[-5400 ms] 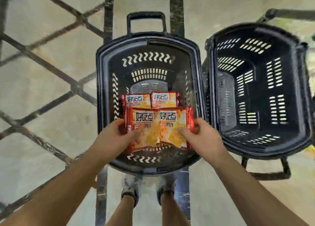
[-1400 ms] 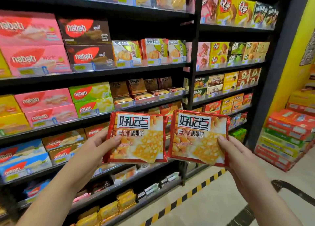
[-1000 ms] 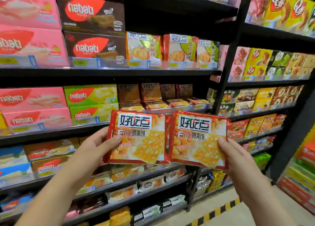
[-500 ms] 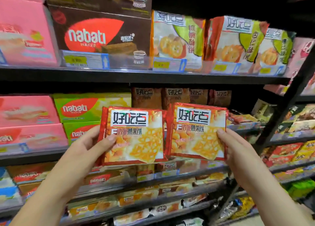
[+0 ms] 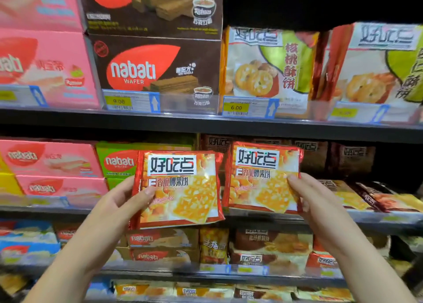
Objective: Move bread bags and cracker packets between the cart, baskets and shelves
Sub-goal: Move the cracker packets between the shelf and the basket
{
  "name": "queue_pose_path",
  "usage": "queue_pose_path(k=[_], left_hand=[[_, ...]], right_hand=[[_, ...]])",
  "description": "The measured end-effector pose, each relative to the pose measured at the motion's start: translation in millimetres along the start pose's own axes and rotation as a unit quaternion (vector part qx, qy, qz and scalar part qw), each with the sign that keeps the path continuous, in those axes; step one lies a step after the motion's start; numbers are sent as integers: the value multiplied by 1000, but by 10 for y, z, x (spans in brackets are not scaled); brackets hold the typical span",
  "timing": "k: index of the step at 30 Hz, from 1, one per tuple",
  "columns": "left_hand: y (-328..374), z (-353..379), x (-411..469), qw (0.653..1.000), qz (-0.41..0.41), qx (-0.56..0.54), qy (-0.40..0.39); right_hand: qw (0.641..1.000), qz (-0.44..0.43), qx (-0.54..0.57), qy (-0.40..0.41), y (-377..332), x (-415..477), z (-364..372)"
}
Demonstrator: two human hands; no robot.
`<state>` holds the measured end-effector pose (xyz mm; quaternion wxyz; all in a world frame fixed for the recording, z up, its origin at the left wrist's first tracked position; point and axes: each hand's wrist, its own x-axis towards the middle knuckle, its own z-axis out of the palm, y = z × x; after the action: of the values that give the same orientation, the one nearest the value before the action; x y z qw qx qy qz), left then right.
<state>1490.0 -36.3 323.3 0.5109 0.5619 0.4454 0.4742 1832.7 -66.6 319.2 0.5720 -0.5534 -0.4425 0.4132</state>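
Observation:
Two red-and-orange cracker packets are held up side by side in front of the shelves. My left hand [image 5: 121, 205] grips the left cracker packet [image 5: 180, 190] by its left edge, thumb on the front. My right hand [image 5: 313, 202] grips the right cracker packet [image 5: 263, 179] by its right edge, thumb on the front. The right packet sits a little higher and nearer the middle shelf [image 5: 377, 220], where brown packets [image 5: 352, 158] stand behind it. The two packets nearly touch at their inner edges.
Black store shelves fill the view. The upper shelf [image 5: 206, 124] carries pink and brown Nabati wafer boxes [image 5: 155, 71] and green-and-white cookie bags [image 5: 267, 71]. Pink and green wafer boxes [image 5: 50, 163] stand at mid left. Lower shelves hold more snack packets [image 5: 270, 250].
I have come closer to the shelves since the earlier frames, after lifting both packets out of the basket. Both packets have moved toward the middle shelf, the right one leading.

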Motion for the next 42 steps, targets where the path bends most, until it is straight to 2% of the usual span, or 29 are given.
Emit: queue_pose_path(k=[6, 9, 15, 21, 27, 31, 37, 40, 42], left_hand=[[20, 132, 7, 999, 7, -4, 38], [39, 133, -39, 999, 0, 2, 42], [73, 74, -70, 999, -5, -1, 39], [59, 12, -71, 999, -3, 8, 32], [-10, 14, -60, 999, -1, 15, 35], [-25, 31, -62, 999, -8, 20, 30], [-43, 108, -74, 1000, -11, 18, 23], [-63, 167, -81, 1000, -12, 14, 6], [-76, 216, -78, 1000, -10, 15, 1]], right_hand=[[998, -13, -42, -41, 17, 369, 48], [995, -14, -99, -30, 23, 551, 164], [970, 40, -239, 20, -35, 829, 458], [963, 29, -264, 41, 44, 955, 676], [923, 4, -378, 73, 159, 1049, 732], [867, 9, -492, 84, 219, 1136, 732], [887, 19, -452, 88, 245, 1198, 738], [909, -19, -404, 100, 277, 1203, 712], [904, -56, -409, 114, 274, 1178, 699]])
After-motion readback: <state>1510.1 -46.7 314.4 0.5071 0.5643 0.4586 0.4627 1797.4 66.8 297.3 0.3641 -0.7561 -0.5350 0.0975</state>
